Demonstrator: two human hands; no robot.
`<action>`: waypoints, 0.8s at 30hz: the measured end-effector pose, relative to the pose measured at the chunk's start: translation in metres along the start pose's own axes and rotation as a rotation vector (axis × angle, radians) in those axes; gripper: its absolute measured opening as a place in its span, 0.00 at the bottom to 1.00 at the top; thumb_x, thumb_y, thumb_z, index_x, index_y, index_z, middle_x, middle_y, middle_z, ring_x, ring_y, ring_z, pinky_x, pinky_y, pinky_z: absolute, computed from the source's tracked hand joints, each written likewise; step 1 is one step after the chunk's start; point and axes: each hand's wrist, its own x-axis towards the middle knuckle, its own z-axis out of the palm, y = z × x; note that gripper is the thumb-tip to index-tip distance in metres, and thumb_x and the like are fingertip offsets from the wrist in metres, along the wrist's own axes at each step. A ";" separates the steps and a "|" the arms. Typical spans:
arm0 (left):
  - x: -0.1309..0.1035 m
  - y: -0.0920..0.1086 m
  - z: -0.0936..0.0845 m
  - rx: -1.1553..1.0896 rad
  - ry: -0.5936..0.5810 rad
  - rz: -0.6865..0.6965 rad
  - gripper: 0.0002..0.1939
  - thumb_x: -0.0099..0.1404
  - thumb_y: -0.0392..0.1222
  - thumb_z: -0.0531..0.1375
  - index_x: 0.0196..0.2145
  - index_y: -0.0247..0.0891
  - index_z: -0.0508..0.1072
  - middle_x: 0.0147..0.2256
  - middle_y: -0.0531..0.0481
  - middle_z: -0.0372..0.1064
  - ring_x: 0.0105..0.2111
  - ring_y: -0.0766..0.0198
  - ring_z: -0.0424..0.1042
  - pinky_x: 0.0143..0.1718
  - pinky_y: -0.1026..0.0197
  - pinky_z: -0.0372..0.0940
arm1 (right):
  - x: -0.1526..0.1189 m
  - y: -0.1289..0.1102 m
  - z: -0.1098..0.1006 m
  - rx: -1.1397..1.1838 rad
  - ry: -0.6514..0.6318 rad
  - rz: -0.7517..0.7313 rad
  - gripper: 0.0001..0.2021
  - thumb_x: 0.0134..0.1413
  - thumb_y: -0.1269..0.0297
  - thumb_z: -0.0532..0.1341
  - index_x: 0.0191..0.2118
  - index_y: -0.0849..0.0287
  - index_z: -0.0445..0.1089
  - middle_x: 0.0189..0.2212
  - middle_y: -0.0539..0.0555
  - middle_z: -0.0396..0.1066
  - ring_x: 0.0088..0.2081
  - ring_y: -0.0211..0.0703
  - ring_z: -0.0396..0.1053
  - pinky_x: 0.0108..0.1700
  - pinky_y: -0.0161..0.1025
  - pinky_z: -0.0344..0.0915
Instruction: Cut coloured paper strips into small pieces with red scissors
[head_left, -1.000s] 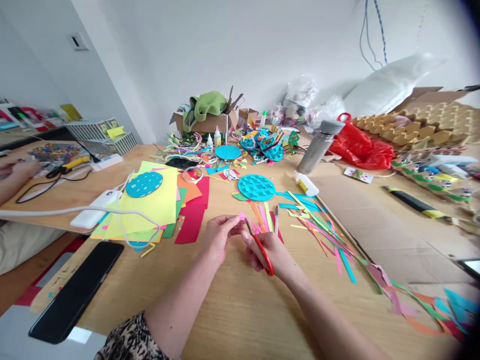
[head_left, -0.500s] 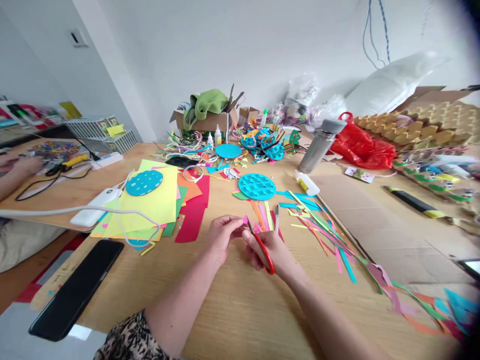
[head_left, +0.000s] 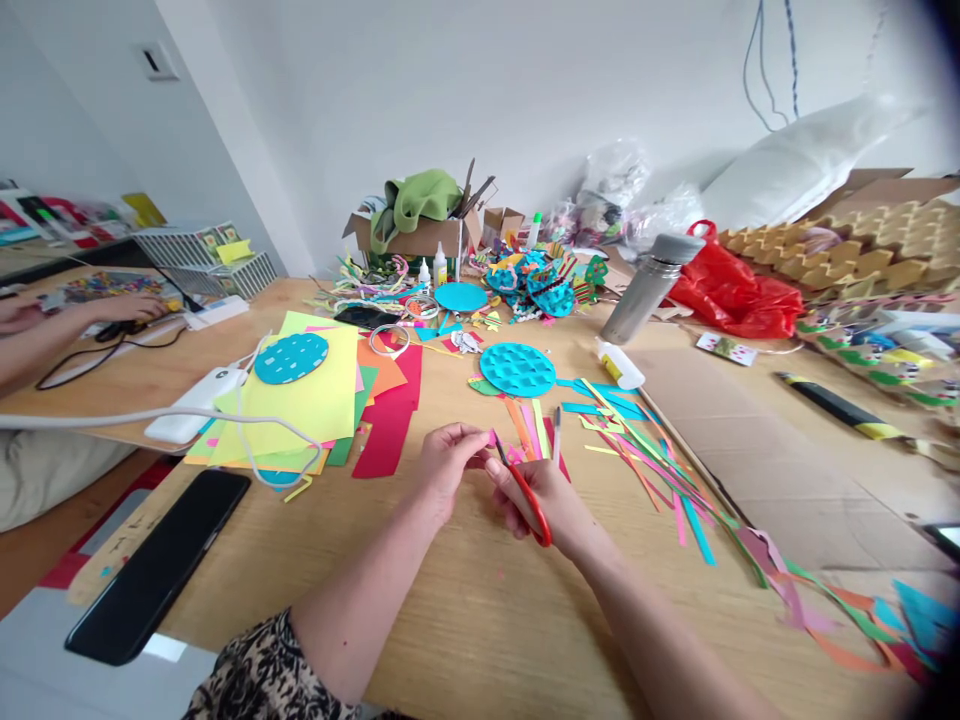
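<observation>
My left hand [head_left: 450, 465] pinches a small piece of pink paper [head_left: 493, 438] between thumb and fingers. Red-handled scissors [head_left: 534, 508] are in my right hand [head_left: 536, 500], their blades pointing up and left against the pink paper. Both hands hover close together over the near middle of the table. Just beyond them lies a blue paper oval [head_left: 517, 370] with a grid of raised or darker patches and a green piece at its left edge. A pen [head_left: 556, 435] and a few paper strips [head_left: 517, 425] lie right behind my right hand.
Coloured paper sheets [head_left: 300, 430] with a spotted blue oval [head_left: 291, 358] lie left, near a phone [head_left: 161, 565] and a white cable [head_left: 150, 413]. Right are loose strips [head_left: 645, 450], a glue bottle [head_left: 621, 365], a metal flask [head_left: 649, 290] and cardboard [head_left: 750, 430]. Another person's hand [head_left: 131, 308] is far left.
My hands keep almost the same pose, scissors at the pink paper. The view has shifted slightly. At far left, the other person's hand has reached farther right, over the yellow-handled tool.
</observation>
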 end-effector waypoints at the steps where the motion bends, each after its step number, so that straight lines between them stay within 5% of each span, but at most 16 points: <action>1: 0.000 0.000 0.000 0.006 0.000 -0.003 0.09 0.47 0.41 0.65 0.21 0.33 0.72 0.20 0.51 0.68 0.22 0.68 0.66 0.27 0.64 0.62 | 0.000 0.000 0.000 0.001 0.001 -0.004 0.26 0.48 0.42 0.59 0.17 0.62 0.64 0.09 0.49 0.63 0.10 0.33 0.59 0.11 0.28 0.52; 24: -0.001 -0.006 0.001 -0.060 -0.028 -0.009 0.06 0.47 0.38 0.64 0.20 0.33 0.71 0.20 0.52 0.67 0.23 0.69 0.66 0.28 0.65 0.61 | 0.001 0.003 0.000 0.015 -0.018 -0.101 0.27 0.51 0.41 0.55 0.18 0.62 0.65 0.11 0.51 0.64 0.14 0.34 0.61 0.18 0.30 0.57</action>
